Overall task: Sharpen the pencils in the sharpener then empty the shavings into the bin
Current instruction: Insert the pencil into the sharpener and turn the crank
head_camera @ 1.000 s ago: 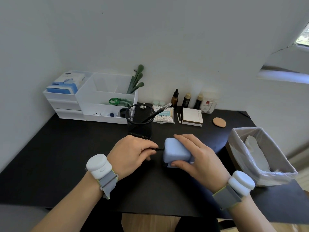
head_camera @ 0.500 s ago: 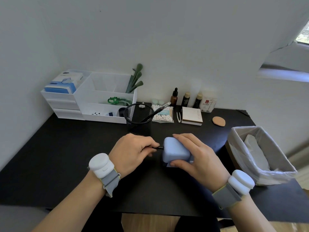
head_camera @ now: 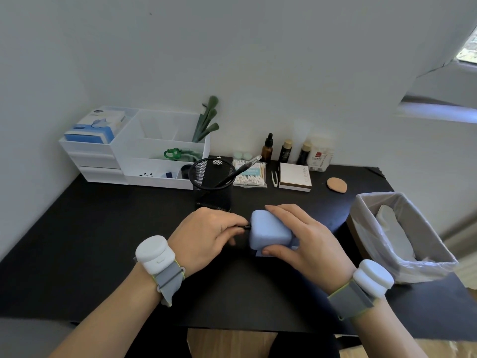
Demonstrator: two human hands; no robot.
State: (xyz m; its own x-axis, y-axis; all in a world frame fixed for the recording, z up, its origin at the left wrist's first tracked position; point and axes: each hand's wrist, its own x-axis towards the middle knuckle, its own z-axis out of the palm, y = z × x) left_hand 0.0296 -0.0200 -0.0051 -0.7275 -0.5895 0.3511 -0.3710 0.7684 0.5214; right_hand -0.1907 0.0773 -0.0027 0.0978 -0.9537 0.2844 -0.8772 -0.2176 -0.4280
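Pale-blue, round-cornered sharpener (head_camera: 268,232) sits on the matte black desk (head_camera: 103,228); the right hand (head_camera: 307,241) clasps it, fingers curled over. The left hand (head_camera: 206,236) pinches a thin dark pencil (head_camera: 244,226) at its side; the lined bin (head_camera: 402,236) stands at the right edge.

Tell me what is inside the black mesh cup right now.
One dark pen or pencil leans in the mesh cup, its silvery end sticking out over the right rim. The mesh hides the bottom, so anything lying there cannot be told.
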